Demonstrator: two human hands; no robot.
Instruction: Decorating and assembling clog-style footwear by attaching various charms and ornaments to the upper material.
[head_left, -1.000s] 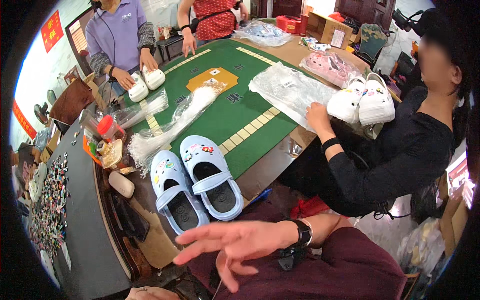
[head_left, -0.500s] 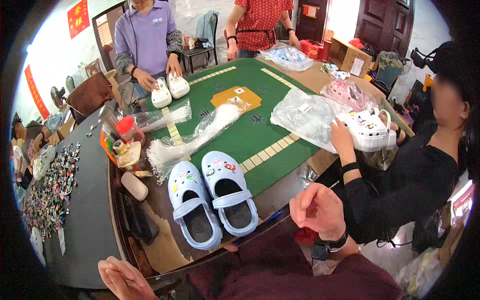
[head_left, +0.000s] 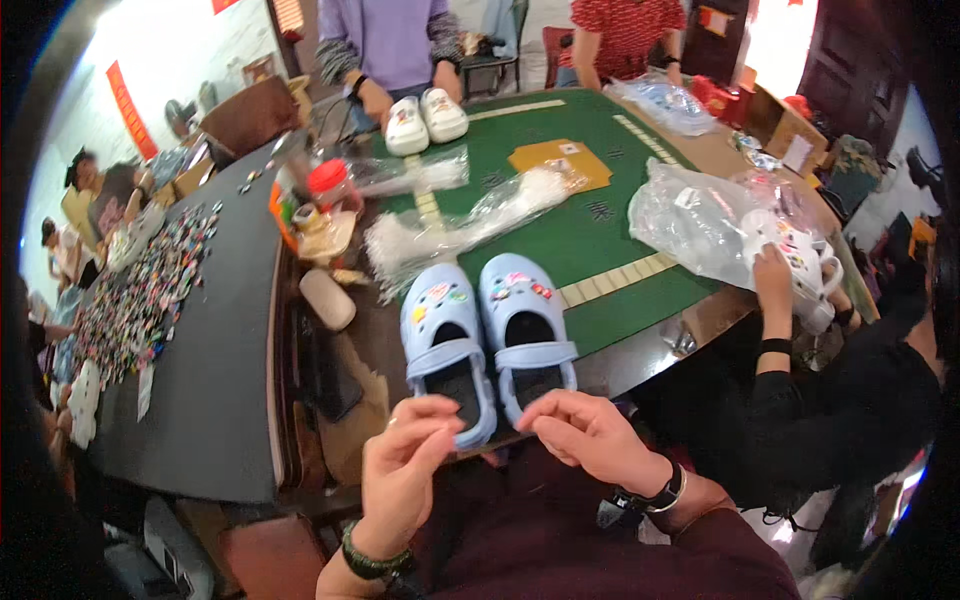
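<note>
A pair of light blue clogs stands side by side on the table's near edge, toes pointing away: the left clog (head_left: 445,345) and the right clog (head_left: 525,325). Colourful charms (head_left: 437,293) dot their uppers. My left hand (head_left: 405,465) is at the left clog's heel, fingers loosely bent and thumb apart from them. By the heel of the right clog is my right hand (head_left: 595,435), palm inward, its fingers half curled. Both hands look open and grip nothing; whether the fingertips touch the heels I cannot tell.
Clear bags of white ties (head_left: 440,235) lie on the green mat (head_left: 600,235). Left are a red-lidded jar (head_left: 330,185), an oval case (head_left: 327,300) and a dark table heaped with small charms (head_left: 150,290). Opposite, a person holds white clogs (head_left: 425,120); another handles a white clog (head_left: 790,255) at right.
Both my hands have come inward to the heels of the blue clogs. My view has turned, so the scene sits differently. The clogs appear to stay in place on the table.
</note>
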